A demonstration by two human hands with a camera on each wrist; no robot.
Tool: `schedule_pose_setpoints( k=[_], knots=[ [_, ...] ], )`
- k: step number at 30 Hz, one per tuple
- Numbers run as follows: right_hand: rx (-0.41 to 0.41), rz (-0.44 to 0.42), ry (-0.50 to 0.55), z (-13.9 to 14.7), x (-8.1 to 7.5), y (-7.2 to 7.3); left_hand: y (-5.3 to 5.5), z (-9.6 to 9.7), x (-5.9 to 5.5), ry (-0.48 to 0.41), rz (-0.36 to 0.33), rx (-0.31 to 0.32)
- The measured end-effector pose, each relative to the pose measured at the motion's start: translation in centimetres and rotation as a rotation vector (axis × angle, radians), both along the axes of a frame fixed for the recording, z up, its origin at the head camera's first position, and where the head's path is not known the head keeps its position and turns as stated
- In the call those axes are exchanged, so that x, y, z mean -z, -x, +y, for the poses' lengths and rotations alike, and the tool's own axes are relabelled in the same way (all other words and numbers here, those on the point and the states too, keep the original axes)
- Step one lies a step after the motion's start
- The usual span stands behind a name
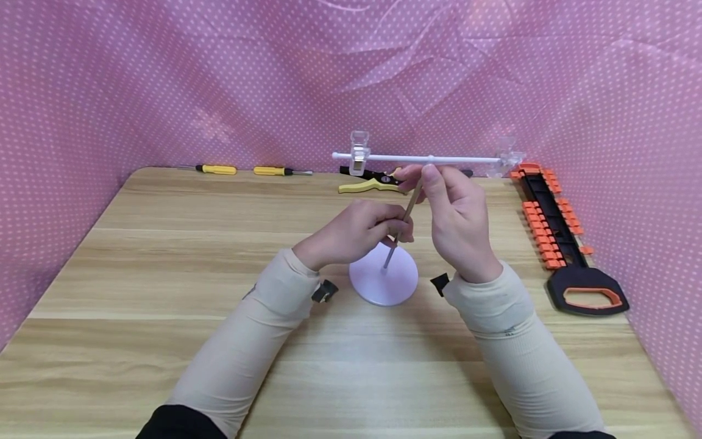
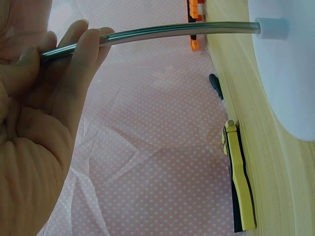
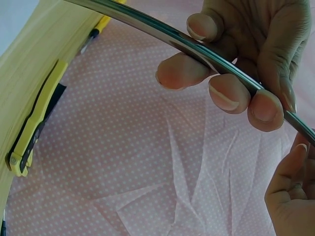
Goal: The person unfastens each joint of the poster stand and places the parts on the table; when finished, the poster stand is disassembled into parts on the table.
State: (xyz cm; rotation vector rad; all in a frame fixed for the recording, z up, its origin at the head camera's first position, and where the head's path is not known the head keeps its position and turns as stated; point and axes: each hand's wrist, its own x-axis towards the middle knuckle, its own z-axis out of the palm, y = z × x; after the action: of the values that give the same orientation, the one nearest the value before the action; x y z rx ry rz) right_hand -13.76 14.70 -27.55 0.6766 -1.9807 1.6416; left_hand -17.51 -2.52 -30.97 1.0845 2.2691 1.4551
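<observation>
A small stand has a round white base (image 1: 384,283) on the table, a thin metal pole (image 1: 412,202) rising from it at a tilt, and a white crossbar (image 1: 460,160) at the top. Clear plastic clips hang at the crossbar's left end (image 1: 359,155) and right end (image 1: 507,160). Around the middle of the pole, my left hand (image 1: 359,230) curls its fingers and thumb. Higher up, my right hand (image 1: 462,213) pinches the pole's top just under the crossbar. The left wrist view shows the pole (image 2: 167,32) seated in the base's white collar (image 2: 273,28).
Two yellow-handled screwdrivers (image 1: 218,170) lie along the back edge at left. Behind my hands lie yellow-and-black pliers (image 1: 368,185). A black rack with orange clips (image 1: 551,210) and a handle (image 1: 587,296) lies at right. Pink dotted cloth (image 1: 274,79) walls the table's back and sides.
</observation>
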Motion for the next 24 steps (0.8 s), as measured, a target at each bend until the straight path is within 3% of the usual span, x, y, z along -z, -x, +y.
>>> schedule_pose_setpoints(
  k=[11, 24],
  knots=[
    [0.043, -0.003, -0.025, -0.02, -0.12, -0.11, 0.14, -0.03, 0.12, 0.012, -0.012, 0.001],
    [0.067, -0.032, 0.019, -0.23, 0.03, -0.04, 0.11, 0.01, 0.06, 0.017, 0.001, 0.0]
  ],
)
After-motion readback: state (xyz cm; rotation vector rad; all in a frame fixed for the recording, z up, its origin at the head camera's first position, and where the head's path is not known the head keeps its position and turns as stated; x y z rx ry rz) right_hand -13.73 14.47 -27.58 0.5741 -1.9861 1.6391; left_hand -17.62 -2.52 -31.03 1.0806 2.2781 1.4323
